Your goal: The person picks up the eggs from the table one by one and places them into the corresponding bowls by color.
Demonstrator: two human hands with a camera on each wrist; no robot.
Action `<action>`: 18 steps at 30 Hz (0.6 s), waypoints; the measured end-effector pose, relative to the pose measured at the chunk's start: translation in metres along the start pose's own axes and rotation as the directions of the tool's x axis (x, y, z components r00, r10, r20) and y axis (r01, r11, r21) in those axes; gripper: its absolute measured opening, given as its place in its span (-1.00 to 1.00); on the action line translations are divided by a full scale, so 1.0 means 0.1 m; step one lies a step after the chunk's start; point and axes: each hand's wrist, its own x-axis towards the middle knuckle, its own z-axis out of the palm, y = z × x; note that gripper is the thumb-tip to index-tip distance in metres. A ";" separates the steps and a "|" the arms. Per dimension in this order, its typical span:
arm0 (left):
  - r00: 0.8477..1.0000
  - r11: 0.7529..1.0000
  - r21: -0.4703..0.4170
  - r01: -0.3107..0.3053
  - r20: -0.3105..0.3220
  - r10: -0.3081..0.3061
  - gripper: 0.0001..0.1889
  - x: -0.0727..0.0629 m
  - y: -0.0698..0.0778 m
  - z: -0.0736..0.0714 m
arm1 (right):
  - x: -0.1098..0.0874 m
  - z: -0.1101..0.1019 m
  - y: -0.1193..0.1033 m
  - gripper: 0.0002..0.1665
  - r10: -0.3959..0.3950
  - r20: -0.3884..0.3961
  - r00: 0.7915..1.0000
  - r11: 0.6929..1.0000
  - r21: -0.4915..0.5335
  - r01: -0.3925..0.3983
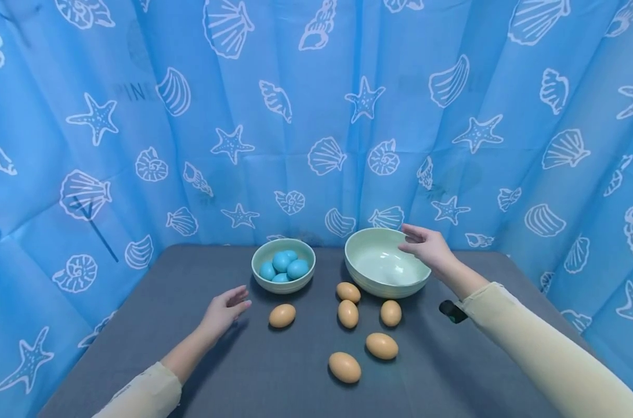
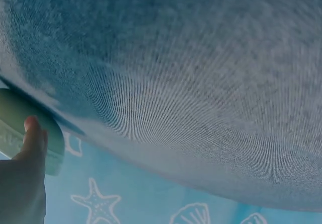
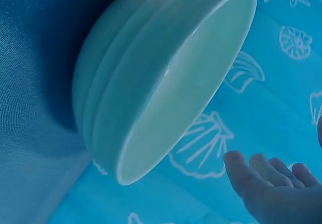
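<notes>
My right hand (image 1: 426,248) hovers at the right rim of the large pale green bowl (image 1: 368,284), fingers extended and holding nothing. In the right wrist view that bowl (image 3: 115,83) stands beside the loosely spread fingers (image 3: 261,176), with bare inner wall showing. My left hand (image 1: 226,312) is held above the table with relaxed fingers and nothing in them. Nearest to it are a brown egg (image 1: 282,316) and the small green bowl (image 1: 282,285), which holds several blue eggs (image 1: 281,262). In the left wrist view the small bowl (image 2: 30,128) shows behind the fingers.
Several brown eggs lie in front of the large bowl, among them one egg (image 1: 348,292) close to its base and another (image 1: 344,367) nearest the front. A dark grey cloth (image 1: 264,377) covers the table. Behind it hangs a blue curtain (image 1: 295,128) with shell prints.
</notes>
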 end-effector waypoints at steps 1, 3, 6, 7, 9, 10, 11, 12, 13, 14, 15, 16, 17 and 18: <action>1.000 1.000 0.000 0.002 0.001 -0.002 -0.48 0.00 0.00 0.01 | -0.01 -0.02 0.02 -0.21 0.006 -0.008 1.000 1.000 0.016 -0.006; 1.000 1.000 -0.005 0.014 0.000 -0.014 -0.49 -0.01 0.00 0.02 | -0.02 -0.05 0.06 -0.20 0.019 -0.029 0.999 0.999 0.047 -0.017; 1.000 0.999 -0.017 0.029 0.003 -0.029 -0.50 -0.01 -0.01 0.05 | -0.04 -0.07 0.15 -0.19 0.030 -0.061 0.998 0.995 0.093 -0.024; 0.999 0.999 -0.026 0.034 0.004 -0.034 -0.51 -0.01 -0.01 0.07 | -0.04 -0.08 0.19 -0.19 0.036 -0.079 0.996 0.994 0.110 -0.027; 0.999 0.998 -0.042 0.044 0.009 -0.043 -0.50 -0.01 0.00 0.09 | -0.04 -0.08 0.26 -0.19 0.049 -0.123 0.991 0.989 0.146 -0.031; 0.999 0.998 -0.050 0.046 0.014 -0.046 -0.50 -0.02 0.00 0.10 | -0.04 -0.08 0.30 -0.19 0.058 -0.149 0.987 0.986 0.162 -0.033; 0.999 0.997 -0.056 0.050 0.019 -0.049 -0.50 -0.02 0.01 0.11 | -0.03 -0.08 0.33 -0.19 0.066 -0.175 0.982 0.984 0.176 -0.035; 0.998 0.996 -0.066 0.055 0.022 -0.054 -0.50 -0.03 0.02 0.11 | -0.03 -0.09 0.37 -0.19 0.074 -0.199 0.977 0.982 0.188 -0.036; 0.998 0.996 -0.071 0.056 0.026 -0.054 -0.50 -0.03 0.03 0.12 | -0.03 -0.08 0.40 -0.19 0.082 -0.221 0.972 0.980 0.196 -0.038; 0.998 0.995 -0.077 0.057 0.032 -0.055 -0.50 -0.04 0.04 0.13 | -0.02 -0.08 0.43 -0.20 0.093 -0.240 0.966 0.978 0.204 -0.044; 0.998 0.995 -0.084 0.060 0.037 -0.057 -0.50 -0.05 0.05 0.14 | -0.02 -0.07 0.47 -0.20 0.103 -0.255 0.961 0.977 0.209 -0.050; 0.998 0.994 -0.090 0.061 0.041 -0.057 -0.50 -0.05 0.06 0.14 | -0.02 -0.07 0.50 -0.20 0.113 -0.262 0.958 0.974 0.221 -0.054; 0.997 0.993 -0.096 0.064 0.046 -0.059 -0.50 -0.06 0.07 0.15 | -0.01 -0.07 0.54 -0.20 0.123 -0.269 0.955 0.971 0.233 -0.060; 0.997 0.992 -0.105 0.069 0.047 -0.064 -0.50 -0.06 0.07 0.16 | -0.01 -0.06 0.58 -0.20 0.136 -0.273 0.952 0.967 0.246 -0.067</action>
